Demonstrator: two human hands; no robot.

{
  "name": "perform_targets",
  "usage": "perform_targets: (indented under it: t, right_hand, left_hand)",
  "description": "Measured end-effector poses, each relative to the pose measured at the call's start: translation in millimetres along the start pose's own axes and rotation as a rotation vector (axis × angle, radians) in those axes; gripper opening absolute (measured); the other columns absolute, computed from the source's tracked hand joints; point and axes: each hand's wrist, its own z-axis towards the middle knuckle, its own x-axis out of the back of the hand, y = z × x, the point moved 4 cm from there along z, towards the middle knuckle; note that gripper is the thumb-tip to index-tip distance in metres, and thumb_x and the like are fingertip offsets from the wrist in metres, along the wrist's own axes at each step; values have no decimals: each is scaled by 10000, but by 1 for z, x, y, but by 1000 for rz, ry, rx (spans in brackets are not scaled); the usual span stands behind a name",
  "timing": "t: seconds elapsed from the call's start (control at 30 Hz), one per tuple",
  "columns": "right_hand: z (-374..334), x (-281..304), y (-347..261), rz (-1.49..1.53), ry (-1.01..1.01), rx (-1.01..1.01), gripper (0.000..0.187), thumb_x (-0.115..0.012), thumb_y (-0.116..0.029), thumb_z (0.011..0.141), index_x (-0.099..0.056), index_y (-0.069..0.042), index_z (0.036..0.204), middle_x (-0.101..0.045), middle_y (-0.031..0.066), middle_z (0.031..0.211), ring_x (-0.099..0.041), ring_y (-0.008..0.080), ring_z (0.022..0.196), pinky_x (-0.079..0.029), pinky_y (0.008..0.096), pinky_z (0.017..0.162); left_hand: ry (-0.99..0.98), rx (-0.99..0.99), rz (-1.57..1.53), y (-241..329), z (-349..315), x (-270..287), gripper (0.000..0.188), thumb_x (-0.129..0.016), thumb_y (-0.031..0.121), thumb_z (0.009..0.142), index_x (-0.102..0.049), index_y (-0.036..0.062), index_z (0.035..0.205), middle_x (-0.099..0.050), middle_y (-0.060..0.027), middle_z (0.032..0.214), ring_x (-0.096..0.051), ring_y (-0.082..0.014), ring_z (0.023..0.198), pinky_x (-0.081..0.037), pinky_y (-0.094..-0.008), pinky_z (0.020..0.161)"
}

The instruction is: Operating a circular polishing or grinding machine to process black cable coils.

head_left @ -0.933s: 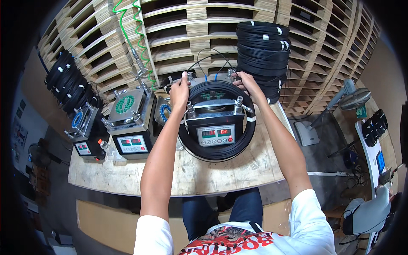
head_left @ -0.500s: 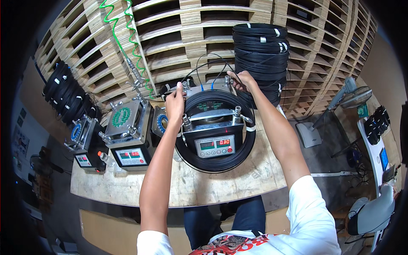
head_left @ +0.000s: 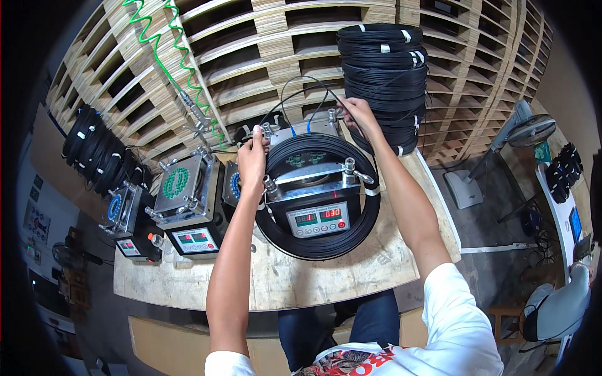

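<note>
A tabletop polishing machine (head_left: 323,220) with a red-lit display stands before me, a coil of black cable (head_left: 313,249) ringed around its front and top. Two blue connectors (head_left: 308,127) sit at its back plate, with thin black cable looping above them. My left hand (head_left: 253,158) is closed beside the back left clamp post (head_left: 266,130), thumb up; its fingers are partly hidden. Near the back right clamp post (head_left: 332,116), my right hand (head_left: 360,116) has its fingers closed, and the looping cable runs past the fingertips. What either hand grips is hidden.
Two similar machines (head_left: 194,237) stand to the left, with a small orange-capped bottle (head_left: 155,239) between them. Black cable coils (head_left: 382,75) are stacked behind at right and at far left (head_left: 100,147). Wooden pallets (head_left: 251,47) rise behind; a fan (head_left: 527,135) and a seated person (head_left: 555,313) are at right.
The view has shifted slightly. My right hand's fingertips sit a little higher relative to the back right post; my left hand stays by the back left post.
</note>
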Motion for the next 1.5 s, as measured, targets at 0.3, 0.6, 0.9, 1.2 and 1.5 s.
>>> perform_targets:
  t: [0.3,0.6,0.9,1.2,1.5]
  right_hand:
    - [-4,6,-12,-398,-56,267,468,-726,-327,936,-617,33,1213,-677,78,811,-611,107,659,-486,241,580]
    - [-13,-31,-24,-786,-127,423,330,-667,-171,831,-719,-14,1117,-726,146,859,-689,224,763,-544,341,741]
    - [-13,-33,-30,-512,-549,272,449,-535,-34,845,-697,-101,1259,-713,105,1089,-638,197,986,-491,315,907]
    - [-104,-27,-62,-220,68,-7,484,-395,-439,1082,-555,-88,1373,-681,117,1006,-660,150,869,-530,270,720]
    - [-157,-65,-62,-763,223,406,430,-388,-405,1079,-543,-85,1320,-671,242,1124,-621,448,1083,-482,480,896]
  left_hand:
    - [-18,-9,-41,-1,2,-3,726,-493,615,991,-726,-73,974,-712,-127,860,-653,-189,830,-482,-337,838]
    - [-9,-14,-17,-2,2,-7,739,-479,641,979,-740,-50,984,-722,-141,856,-674,-226,845,-481,-351,837]
    - [7,-9,10,-4,-1,-7,705,-519,620,976,-728,-53,956,-707,-108,865,-631,-161,814,-469,-300,815]
    - [151,-18,-140,-16,11,17,561,-494,545,1012,-679,24,1101,-702,-81,939,-645,-170,801,-474,-317,746]
    - [-244,93,-244,-21,69,34,467,-636,283,983,-504,82,1383,-680,-29,991,-597,-106,810,-468,-280,620]
